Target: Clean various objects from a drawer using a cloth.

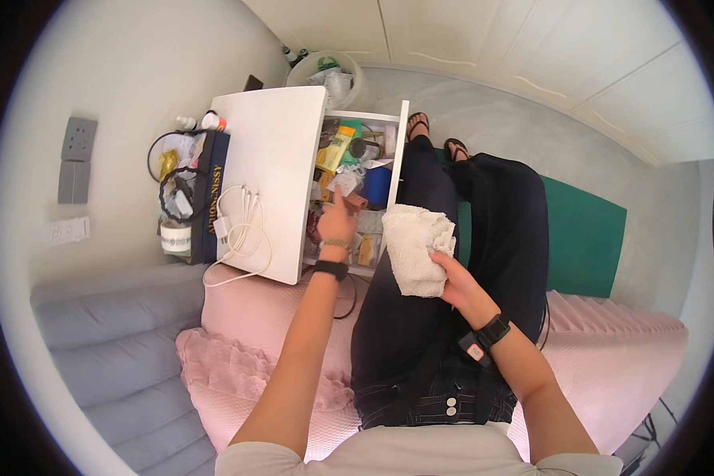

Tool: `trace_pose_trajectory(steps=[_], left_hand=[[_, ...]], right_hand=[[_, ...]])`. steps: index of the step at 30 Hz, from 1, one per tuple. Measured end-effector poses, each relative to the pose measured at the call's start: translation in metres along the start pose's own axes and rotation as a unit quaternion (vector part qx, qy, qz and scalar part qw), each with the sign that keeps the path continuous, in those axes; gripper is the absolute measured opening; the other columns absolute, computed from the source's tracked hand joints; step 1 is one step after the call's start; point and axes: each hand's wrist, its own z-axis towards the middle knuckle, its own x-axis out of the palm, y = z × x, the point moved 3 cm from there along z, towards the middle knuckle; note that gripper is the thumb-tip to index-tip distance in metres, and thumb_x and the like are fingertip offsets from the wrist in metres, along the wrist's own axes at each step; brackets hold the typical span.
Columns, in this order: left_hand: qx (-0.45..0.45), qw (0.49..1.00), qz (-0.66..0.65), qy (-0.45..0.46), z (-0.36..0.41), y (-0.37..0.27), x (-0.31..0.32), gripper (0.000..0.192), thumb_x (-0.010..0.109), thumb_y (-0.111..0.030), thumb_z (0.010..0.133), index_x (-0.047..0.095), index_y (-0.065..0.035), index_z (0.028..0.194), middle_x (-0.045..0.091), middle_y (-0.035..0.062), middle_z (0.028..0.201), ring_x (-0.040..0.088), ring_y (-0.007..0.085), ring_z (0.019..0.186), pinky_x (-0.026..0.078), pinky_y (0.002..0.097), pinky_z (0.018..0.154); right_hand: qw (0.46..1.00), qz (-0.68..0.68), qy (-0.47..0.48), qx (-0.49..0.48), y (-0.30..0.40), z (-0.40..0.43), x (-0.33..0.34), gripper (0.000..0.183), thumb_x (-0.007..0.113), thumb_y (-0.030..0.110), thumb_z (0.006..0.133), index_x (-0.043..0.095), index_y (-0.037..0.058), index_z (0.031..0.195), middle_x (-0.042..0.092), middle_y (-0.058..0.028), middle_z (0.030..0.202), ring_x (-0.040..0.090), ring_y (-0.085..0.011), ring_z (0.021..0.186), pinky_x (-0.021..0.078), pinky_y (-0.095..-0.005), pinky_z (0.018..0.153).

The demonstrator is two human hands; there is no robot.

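Note:
My left hand [336, 226] reaches over the pulled-out drawer [404, 128] of a white cabinet, index finger stretched out. Its tip is at a pale packet [344, 183], and I see nothing held in that hand. Around it in the drawer lie a yellow packet [337, 149], a blue container [377, 185], a dark-lidded jar [364, 149] and other small items. In my right hand [459, 284] is a folded cream terry cloth [415, 250], gripped at its right edge above my lap.
On the white cabinet top [268, 143] lies a coiled white charging cable [250, 223]. A dark-blue box [214, 196] full of small things stands against the wall. Behind is a bin [357, 77]. I sit on a pink bedcover [262, 321]; a green mat [583, 238] lies on the floor.

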Motion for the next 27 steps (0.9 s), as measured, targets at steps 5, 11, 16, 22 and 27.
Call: trace_pose_trajectory(steps=[5,11,16,22,27], left_hand=[[0.058,0.998,-0.028,0.005,-0.015,0.019,-0.025,0.057,0.061,-0.017,0.065,0.041,-0.0102,0.117,0.056,0.0216,0.083,0.056,0.0346,0.076,0.046,0.0401,0.066],[0.144,0.989,-0.019,0.010,-0.043,0.013,-0.045,0.035,0.055,-0.014,0.066,0.054,-0.0098,0.101,0.057,0.0150,0.077,0.057,0.0300,0.071,0.047,0.0381,0.061],[0.239,0.959,-0.152,-0.001,-0.053,0.017,-0.088,0.038,0.056,-0.016,0.068,0.052,-0.0125,0.106,0.058,0.0130,0.082,0.056,0.0300,0.067,0.045,0.0379,0.061],[0.190,0.964,-0.182,-0.032,-0.093,0.011,-0.151,0.040,0.056,-0.011,0.069,0.051,-0.0148,0.109,0.057,0.0131,0.079,0.054,0.0286,0.063,0.043,0.0356,0.057],[0.239,0.933,-0.202,-0.179,-0.160,0.022,-0.192,0.043,0.054,-0.006,0.071,0.049,-0.0124,0.113,0.058,0.0106,0.078,0.056,0.0252,0.061,0.044,0.0301,0.054]], right_hand=[[1.000,-0.007,-0.017,-0.009,-0.001,-0.002,0.007,0.046,0.054,0.015,0.079,0.036,0.0026,0.120,0.048,-0.0103,0.115,0.048,-0.0238,0.105,0.0395,-0.0392,0.089],[0.999,-0.025,-0.026,-0.038,0.005,-0.006,0.026,0.046,0.055,0.015,0.079,0.037,0.0026,0.119,0.048,-0.0099,0.115,0.049,-0.0233,0.104,0.0408,-0.0378,0.087],[0.997,-0.025,-0.037,-0.070,0.001,-0.009,0.026,0.048,0.056,0.015,0.078,0.037,0.0029,0.120,0.048,-0.0091,0.114,0.049,-0.0220,0.104,0.0409,-0.0360,0.087],[0.977,-0.141,-0.018,-0.157,0.016,-0.041,0.051,0.048,0.057,0.016,0.078,0.037,0.0026,0.120,0.048,-0.0072,0.114,0.048,-0.0196,0.105,0.0391,-0.0320,0.087],[0.926,-0.249,-0.063,-0.276,0.032,-0.081,0.067,0.048,0.058,0.010,0.077,0.037,0.0004,0.119,0.047,-0.0072,0.114,0.047,-0.0163,0.104,0.0369,-0.0284,0.087]])
